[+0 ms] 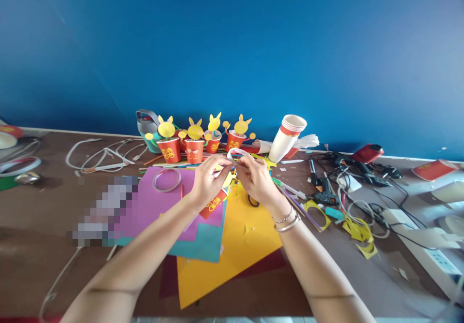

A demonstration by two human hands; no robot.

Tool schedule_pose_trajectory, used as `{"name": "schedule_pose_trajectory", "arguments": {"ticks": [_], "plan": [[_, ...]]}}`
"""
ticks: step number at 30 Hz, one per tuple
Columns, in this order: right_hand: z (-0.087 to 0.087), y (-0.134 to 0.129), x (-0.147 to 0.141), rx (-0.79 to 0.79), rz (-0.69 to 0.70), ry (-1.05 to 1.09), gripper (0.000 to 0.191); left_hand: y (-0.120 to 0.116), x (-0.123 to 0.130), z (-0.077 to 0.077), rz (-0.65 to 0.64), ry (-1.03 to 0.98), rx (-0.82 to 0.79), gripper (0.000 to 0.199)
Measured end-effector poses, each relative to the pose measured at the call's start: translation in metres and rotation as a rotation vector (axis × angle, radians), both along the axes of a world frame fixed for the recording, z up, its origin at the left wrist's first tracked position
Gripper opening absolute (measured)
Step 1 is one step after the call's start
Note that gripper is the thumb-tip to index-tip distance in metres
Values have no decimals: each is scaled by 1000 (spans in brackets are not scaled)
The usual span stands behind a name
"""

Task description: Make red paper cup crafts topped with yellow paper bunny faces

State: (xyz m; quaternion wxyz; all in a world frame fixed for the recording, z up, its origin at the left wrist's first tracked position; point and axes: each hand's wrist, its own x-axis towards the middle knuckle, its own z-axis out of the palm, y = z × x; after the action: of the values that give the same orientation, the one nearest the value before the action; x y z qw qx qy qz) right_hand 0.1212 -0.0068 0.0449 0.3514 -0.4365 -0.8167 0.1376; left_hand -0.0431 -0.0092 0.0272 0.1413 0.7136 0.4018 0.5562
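Observation:
My right hand grips a white roll of tape above the coloured sheets. The fingers of my left hand are pinched together at the roll's near left side, close to my right fingertips. Whether a loose end of tape is between them is too small to make out. Below my hands a red paper cup with gold print lies tilted, partly hidden by my left hand. Beneath are a yellow sheet, a teal sheet and a purple sheet. Scissors show one black handle loop beside my right wrist.
Several red cups with yellow rabbit-like figures stand along the wall. A stack of white cups leans right of them. Another tape roll lies on the purple sheet. Glue gun, cables and a power strip crowd the right.

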Motion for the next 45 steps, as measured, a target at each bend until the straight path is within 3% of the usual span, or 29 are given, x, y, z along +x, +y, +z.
{"name": "schedule_pose_trajectory", "arguments": {"ticks": [7,12,14,17,20,22,24,28,32,35,37,40,42,45], "plan": [[-2,-3,-3,66,-14,3,14,-2,0,-3,34,15,29,8],[-2,-5,-7,79,-64,42,10,-4,1,-5,47,81,163,9],[-2,-6,-10,-8,-52,176,12,-4,1,-6,52,98,235,9],[-4,-6,-17,-297,39,508,13,-4,0,-6,46,108,308,10],[-8,-5,-24,-556,101,777,17,-4,-2,-7,50,166,307,11],[-11,-4,-27,-609,93,829,20,-4,-2,-7,39,181,276,12],[-13,-1,-25,-505,18,728,19,-4,-1,-7,27,118,206,13],[-15,12,-2,-81,-332,153,12,1,-2,0,24,-280,-89,15],[-14,28,29,-140,-560,-276,22,10,-4,7,-107,-628,-489,27],[-14,32,39,-275,-651,-476,20,13,-3,9,-209,-751,-673,29],[-13,30,37,-249,-589,-388,19,13,-2,8,-234,-800,-732,28],[-13,27,23,-236,-265,102,23,10,1,8,-249,-844,-780,26],[-14,25,12,-349,-72,401,29,8,2,9,-263,-846,-792,26],[-17,22,0,-439,-1,561,28,5,5,11,-286,-837,-798,27]]}}
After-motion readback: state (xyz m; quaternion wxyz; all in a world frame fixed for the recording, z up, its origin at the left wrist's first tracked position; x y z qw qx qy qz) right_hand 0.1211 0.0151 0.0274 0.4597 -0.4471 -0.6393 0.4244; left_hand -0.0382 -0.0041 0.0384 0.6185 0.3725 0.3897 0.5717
